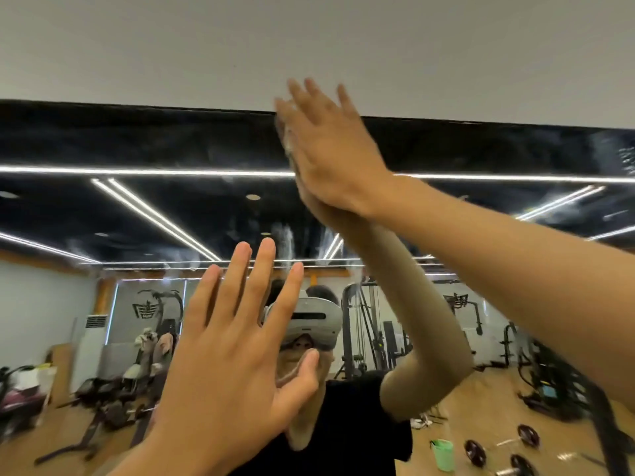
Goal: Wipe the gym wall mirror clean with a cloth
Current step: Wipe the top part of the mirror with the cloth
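Two hands up. My right hand, fingers flat, fanned, presses pale crumpled cloth on large wall mirror top; left hand fingers spread. Overlap strokes, even pressure.

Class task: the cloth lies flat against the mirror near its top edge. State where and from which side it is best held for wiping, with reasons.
Probably its middle, under a flat palm, coming square-on from the room side. The cloth lies spread against the upright mirror, only a pale edge showing beside the right hand, so no loose corner shows to pinch.
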Motion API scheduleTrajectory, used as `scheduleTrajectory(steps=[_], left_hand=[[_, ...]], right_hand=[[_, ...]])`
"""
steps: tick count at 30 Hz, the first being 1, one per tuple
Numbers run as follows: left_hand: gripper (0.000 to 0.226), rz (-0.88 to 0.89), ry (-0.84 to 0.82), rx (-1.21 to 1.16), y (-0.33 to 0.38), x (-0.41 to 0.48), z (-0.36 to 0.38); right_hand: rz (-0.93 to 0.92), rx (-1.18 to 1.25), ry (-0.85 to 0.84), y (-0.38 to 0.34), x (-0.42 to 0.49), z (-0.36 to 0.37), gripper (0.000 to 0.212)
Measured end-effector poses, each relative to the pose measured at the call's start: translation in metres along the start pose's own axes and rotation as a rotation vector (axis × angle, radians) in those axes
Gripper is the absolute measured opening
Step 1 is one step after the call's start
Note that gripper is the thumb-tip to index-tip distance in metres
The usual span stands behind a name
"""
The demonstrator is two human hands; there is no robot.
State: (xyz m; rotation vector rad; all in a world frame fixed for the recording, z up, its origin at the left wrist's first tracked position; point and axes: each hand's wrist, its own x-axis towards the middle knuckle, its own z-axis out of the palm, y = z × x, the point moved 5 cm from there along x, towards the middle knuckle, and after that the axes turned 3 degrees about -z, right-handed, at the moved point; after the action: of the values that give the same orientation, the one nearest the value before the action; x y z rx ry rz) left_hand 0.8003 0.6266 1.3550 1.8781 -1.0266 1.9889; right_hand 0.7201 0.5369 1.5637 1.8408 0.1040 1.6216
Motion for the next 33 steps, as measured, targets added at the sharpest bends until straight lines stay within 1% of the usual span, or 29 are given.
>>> scheduleTrajectory(steps=[2,4,7,9,11,13,15,17,19,20,21,23,25,27,29,30,33], left_hand=[[0.089,0.005,0.001,-0.003,-0.001,0.0,0.0],[0.088,0.01,0.002,0.0,-0.002,-0.001,0.0],[0.087,0.019,0.008,0.007,-0.003,-0.001,-0.002],[0.087,0.023,0.014,0.007,-0.002,-0.001,-0.002],[0.087,0.018,0.014,0.003,-0.001,-0.001,-0.003],[0.086,0.013,0.012,-0.003,0.0,-0.001,-0.002],[0.086,0.002,0.01,-0.011,0.002,0.0,-0.001],[0.086,-0.011,0.002,-0.02,0.002,0.001,-0.001],[0.086,-0.016,-0.006,-0.031,0.003,0.002,-0.001],[0.085,-0.016,-0.006,-0.036,0.003,0.002,-0.001],[0.085,-0.017,-0.005,-0.041,0.003,0.001,-0.002],[0.085,-0.014,-0.005,-0.049,0.002,0.001,-0.002],[0.085,-0.012,-0.007,-0.054,0.0,0.0,-0.001],[0.085,-0.01,-0.003,-0.06,-0.002,-0.001,0.0],[0.084,-0.007,0.003,-0.067,-0.003,0.0,-0.001],[0.084,-0.004,0.004,-0.068,-0.003,0.0,-0.001],[0.085,0.007,-0.008,-0.063,-0.003,-0.002,-0.003]], right_hand=[[-0.051,-0.008,0.0,-0.029,0.007,0.009,0.052],[-0.089,0.0,-0.011,-0.036,0.009,0.012,0.052],[-0.157,0.077,-0.044,-0.015,-0.009,0.008,0.055],[-0.144,0.121,-0.072,0.015,-0.036,-0.001,0.054],[-0.077,0.116,-0.082,0.052,-0.068,-0.011,0.055],[0.059,0.09,-0.082,0.094,-0.1,-0.023,0.059],[0.198,0.1,-0.059,0.125,-0.125,-0.034,0.057],[0.328,0.154,-0.005,0.133,-0.136,-0.038,0.052],[0.392,0.168,0.031,0.116,-0.129,-0.033,0.056],[0.37,0.158,0.031,0.097,-0.12,-0.029,0.06],[0.31,0.156,0.017,0.074,-0.108,-0.023,0.065],[0.147,0.177,-0.028,0.019,-0.08,-0.01,0.074],[-0.02,0.185,-0.037,-0.032,-0.057,0.0,0.076],[-0.173,0.185,-0.079,-0.063,-0.048,0.009,0.073],[-0.271,0.172,-0.138,-0.06,-0.058,0.01,0.071],[-0.29,0.159,-0.156,-0.048,-0.067,0.006,0.07],[-0.258,0.124,-0.168,0.004,-0.103,-0.004,0.065]])
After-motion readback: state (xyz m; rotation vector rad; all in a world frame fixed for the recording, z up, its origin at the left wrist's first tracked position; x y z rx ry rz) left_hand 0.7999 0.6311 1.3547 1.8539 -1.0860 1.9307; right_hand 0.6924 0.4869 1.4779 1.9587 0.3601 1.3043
